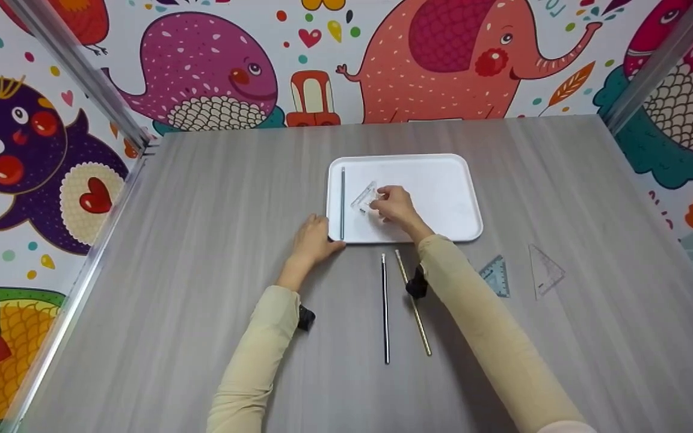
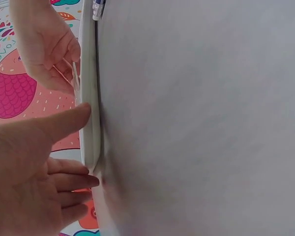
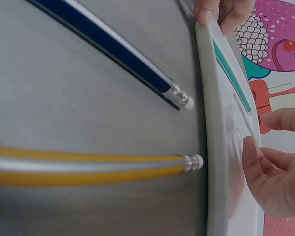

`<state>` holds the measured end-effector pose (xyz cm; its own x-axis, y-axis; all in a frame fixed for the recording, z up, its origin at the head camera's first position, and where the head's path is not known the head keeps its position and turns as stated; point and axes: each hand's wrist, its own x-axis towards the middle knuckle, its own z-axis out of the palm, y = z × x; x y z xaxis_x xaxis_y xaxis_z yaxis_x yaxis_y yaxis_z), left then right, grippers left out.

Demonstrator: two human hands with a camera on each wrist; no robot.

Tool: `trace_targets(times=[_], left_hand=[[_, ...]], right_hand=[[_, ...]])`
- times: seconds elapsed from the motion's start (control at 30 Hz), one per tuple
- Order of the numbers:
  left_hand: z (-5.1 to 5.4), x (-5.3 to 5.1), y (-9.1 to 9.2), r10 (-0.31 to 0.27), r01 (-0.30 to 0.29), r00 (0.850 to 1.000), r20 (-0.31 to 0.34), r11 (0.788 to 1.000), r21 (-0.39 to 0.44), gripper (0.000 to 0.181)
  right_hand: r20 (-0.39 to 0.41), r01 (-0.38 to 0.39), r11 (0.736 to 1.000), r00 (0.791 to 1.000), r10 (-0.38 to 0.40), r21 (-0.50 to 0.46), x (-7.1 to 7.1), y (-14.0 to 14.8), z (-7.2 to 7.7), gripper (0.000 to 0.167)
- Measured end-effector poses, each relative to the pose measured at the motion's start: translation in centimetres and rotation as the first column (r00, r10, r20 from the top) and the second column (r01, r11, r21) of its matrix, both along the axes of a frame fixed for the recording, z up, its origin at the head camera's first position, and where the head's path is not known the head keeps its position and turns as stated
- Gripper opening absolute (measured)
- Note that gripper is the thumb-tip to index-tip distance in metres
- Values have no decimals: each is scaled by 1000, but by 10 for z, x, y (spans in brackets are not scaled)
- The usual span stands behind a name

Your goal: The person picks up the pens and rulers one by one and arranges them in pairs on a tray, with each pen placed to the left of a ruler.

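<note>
A white tray (image 1: 443, 180) lies on the table, with a teal pencil (image 1: 342, 204) along its left side. My left hand (image 1: 311, 240) holds the tray's near left corner, the thumb (image 2: 71, 120) at the front rim and the fingers round the side. Over the tray, my right hand (image 1: 396, 205) pinches a clear set square (image 1: 363, 197) between thumb and fingertips; the hand hides part of it. In the right wrist view, the set square's edge (image 3: 243, 114) runs up to the thumb tip (image 3: 250, 145).
In front of the tray lie a dark blue pencil (image 1: 385, 313) and a gold-yellow pencil (image 1: 421, 325), eraser ends toward it. Right of my forearm are a bluish set square (image 1: 497, 276), partly covered by the sleeve, and a clear set square (image 1: 545, 273). Patterned walls border the table (image 1: 220, 198).
</note>
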<state>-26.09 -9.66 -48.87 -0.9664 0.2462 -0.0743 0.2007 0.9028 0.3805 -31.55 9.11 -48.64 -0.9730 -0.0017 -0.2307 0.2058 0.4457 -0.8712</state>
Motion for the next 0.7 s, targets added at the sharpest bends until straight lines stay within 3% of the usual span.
trace_targets(times=[0.43, 0.7], left_hand=[[-2, -1, 0, 11, -11, 1000, 24, 1000, 5, 63], [2, -1, 0, 17, -17, 999, 47, 1000, -5, 66]], right_hand=[[-22, -66, 995, 997, 68, 76, 1, 2, 2, 49], [-145, -76, 965, 983, 115, 253, 3, 7, 8, 47]])
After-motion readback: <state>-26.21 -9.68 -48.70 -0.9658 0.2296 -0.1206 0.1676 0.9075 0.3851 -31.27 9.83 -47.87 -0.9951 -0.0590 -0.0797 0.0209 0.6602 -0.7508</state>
